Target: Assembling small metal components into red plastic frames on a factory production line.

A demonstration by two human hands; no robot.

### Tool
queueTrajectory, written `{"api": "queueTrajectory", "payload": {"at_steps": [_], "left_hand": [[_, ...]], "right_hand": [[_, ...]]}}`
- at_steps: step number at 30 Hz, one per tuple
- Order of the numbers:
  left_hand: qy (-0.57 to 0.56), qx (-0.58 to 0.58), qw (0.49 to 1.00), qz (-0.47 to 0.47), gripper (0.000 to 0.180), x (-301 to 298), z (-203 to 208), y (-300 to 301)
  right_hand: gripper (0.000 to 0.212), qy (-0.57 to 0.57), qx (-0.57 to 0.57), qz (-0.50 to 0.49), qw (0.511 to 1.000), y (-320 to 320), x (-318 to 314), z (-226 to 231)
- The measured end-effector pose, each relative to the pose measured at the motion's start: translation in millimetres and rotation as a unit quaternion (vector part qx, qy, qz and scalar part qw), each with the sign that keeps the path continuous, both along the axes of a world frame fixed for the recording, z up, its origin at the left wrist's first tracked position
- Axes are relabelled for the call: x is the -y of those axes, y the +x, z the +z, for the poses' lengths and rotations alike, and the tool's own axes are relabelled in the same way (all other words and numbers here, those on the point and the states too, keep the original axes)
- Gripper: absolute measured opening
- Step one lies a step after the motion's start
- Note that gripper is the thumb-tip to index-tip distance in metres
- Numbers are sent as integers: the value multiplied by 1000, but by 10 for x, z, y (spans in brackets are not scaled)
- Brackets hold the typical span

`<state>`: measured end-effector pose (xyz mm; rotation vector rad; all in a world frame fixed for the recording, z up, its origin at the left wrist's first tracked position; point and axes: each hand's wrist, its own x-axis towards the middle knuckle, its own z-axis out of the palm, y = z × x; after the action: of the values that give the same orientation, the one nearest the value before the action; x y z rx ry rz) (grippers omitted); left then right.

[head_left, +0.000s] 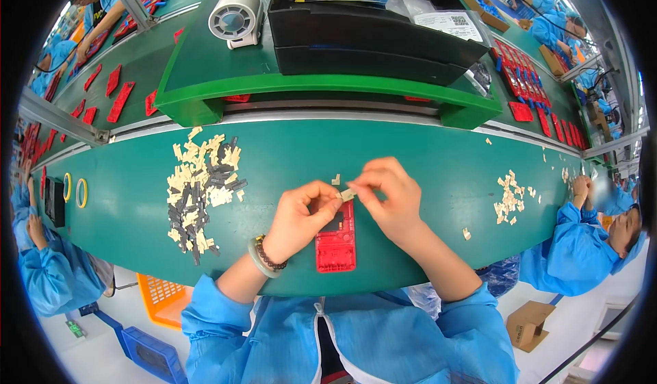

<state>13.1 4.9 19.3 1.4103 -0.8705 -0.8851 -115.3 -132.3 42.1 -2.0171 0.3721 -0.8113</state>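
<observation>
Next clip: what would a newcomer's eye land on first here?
Most likely the two bare hands at the centre of the green bench: the left hand and right hand pinch a small beige tab between them, just above a red rectangular casing lying flat on the bench. To the left spreads a heap of beige and dark small parts, and a black machine sits on the raised green shelf behind.
</observation>
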Motion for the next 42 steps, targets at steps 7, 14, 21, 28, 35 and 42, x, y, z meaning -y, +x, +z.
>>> {"api": "queueTrajectory", "payload": {"at_steps": [7,14,21,28,35,42], "left_hand": [[-96,12,995,-16,7,-3,0,10],[-202,288,936,30,14,59,126,-20],[-262,494,826,-66,22,-86,131,63],[-292,631,718,4,21,15,169,-33],[-299,639,708,32,17,2,160,-80],[-219,624,749,26,21,13,168,-117]], "right_hand": [[18,-163,22,17,986,-54,-133,-3],[11,57,-27,90,994,-166,-143,26],[12,-34,-235,-145,960,-668,488,-207],[23,7,-134,80,988,-439,83,220],[19,-97,-107,169,975,-254,41,183],[20,-145,-75,150,975,-327,26,122]]}}
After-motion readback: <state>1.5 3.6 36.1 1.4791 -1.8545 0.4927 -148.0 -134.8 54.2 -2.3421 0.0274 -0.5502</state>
